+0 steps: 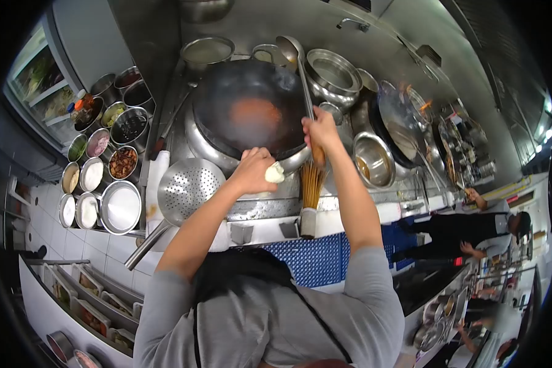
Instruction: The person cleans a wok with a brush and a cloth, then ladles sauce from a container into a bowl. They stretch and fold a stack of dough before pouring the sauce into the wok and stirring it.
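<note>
A dark wok [218, 92] sits on the stove with an orange-red mass [256, 115] in its middle, blurred by steam. My left hand [253, 172] is closed on a pale cloth [275, 173] at the wok's near rim. My right hand [321, 130] grips the long handle of a ladle [290, 49], whose bowl is raised at the wok's far right side. Below my right hand a bamboo brush [312, 190] lies on the stove edge. A perforated strainer [190, 187] rests left of my left forearm.
Several metal pots of ingredients [121, 207] stand at the left. Lidded pots [333, 70] line the back. A metal bowl [374, 161] and a second wok [398, 132] are at the right, with flames behind. Another person [466, 228] stands farther right.
</note>
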Action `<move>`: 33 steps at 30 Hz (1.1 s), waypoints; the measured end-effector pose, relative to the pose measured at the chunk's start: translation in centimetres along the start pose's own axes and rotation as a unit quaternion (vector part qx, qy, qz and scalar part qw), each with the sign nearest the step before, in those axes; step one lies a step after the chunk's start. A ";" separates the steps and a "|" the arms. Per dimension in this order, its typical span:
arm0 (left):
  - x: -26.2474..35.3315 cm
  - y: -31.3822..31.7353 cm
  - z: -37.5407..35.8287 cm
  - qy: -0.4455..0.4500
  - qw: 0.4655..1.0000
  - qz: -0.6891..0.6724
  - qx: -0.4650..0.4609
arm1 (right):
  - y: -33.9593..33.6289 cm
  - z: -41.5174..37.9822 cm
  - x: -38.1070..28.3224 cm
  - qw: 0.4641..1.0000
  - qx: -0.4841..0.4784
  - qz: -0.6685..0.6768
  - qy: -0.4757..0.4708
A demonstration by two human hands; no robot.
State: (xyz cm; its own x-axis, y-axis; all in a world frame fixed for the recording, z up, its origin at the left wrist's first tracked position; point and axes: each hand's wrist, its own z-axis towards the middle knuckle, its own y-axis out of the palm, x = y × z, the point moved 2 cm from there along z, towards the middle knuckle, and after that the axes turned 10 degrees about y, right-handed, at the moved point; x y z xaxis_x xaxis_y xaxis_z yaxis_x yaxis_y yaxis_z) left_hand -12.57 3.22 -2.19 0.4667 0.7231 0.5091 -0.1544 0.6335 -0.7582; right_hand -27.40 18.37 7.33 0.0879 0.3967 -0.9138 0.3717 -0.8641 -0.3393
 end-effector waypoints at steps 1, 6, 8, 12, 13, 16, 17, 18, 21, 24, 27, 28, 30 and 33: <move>0.5 -0.4 -0.3 0.007 0.998 -0.003 0.054 | -0.6 3.4 -1.3 0.999 -0.022 -0.031 0.008; 3.6 -3.5 -5.1 -0.118 0.961 -0.170 0.181 | -0.7 17.4 -5.5 0.987 0.038 -0.154 -0.004; 4.2 -4.1 -9.8 -0.255 0.910 -0.263 0.193 | -0.2 22.6 -5.6 0.980 0.049 -0.194 -0.010; 7.5 -5.0 -19.6 -0.413 0.798 -0.279 0.337 | 2.2 33.4 -3.6 0.978 -0.026 -0.207 0.020; 8.2 -4.8 -22.0 -0.448 0.771 -0.276 0.360 | 2.7 36.2 -3.3 0.978 -0.089 -0.188 0.033; 10.8 -3.9 -25.9 -0.478 0.669 -0.296 0.487 | 3.1 39.9 -3.4 0.777 -0.233 0.519 0.270; 11.9 -3.7 -25.7 -0.487 0.628 -0.299 0.528 | 3.1 40.1 -3.6 0.741 -0.221 0.558 0.300; 12.5 -3.3 -25.5 -0.495 0.585 -0.303 0.567 | 3.2 39.9 -3.9 0.703 -0.206 0.596 0.328; 11.9 -2.7 -24.0 -0.478 0.615 -0.307 0.547 | 3.5 36.8 -4.8 0.885 -0.176 0.350 0.251; 9.8 -1.7 -23.2 -0.466 0.652 -0.328 0.500 | 2.1 32.4 -8.9 0.981 -0.091 -0.150 0.088; 8.4 -2.4 -21.3 -0.442 0.684 -0.369 0.448 | -0.3 33.3 -8.6 0.943 -0.028 -0.331 -0.029; 8.2 -2.5 -20.6 -0.439 0.689 -0.371 0.442 | -0.8 33.1 -8.2 0.938 -0.008 -0.340 -0.062; 7.7 -2.2 -20.1 -0.429 0.699 -0.378 0.430 | -1.5 31.6 -7.6 0.947 0.010 -0.315 -0.063; 8.0 -2.2 -19.3 -0.435 0.706 -0.361 0.426 | 0.0 30.5 -6.3 0.948 0.012 -0.317 -0.021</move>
State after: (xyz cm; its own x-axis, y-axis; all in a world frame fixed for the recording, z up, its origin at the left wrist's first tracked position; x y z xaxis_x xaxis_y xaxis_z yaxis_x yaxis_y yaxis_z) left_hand 8.33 2.26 -4.31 0.0371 -0.2129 0.9764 -0.7904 0.5916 0.1590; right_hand -56.17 6.40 6.26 -0.1824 0.8268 -0.5321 0.3163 -0.4631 -0.8280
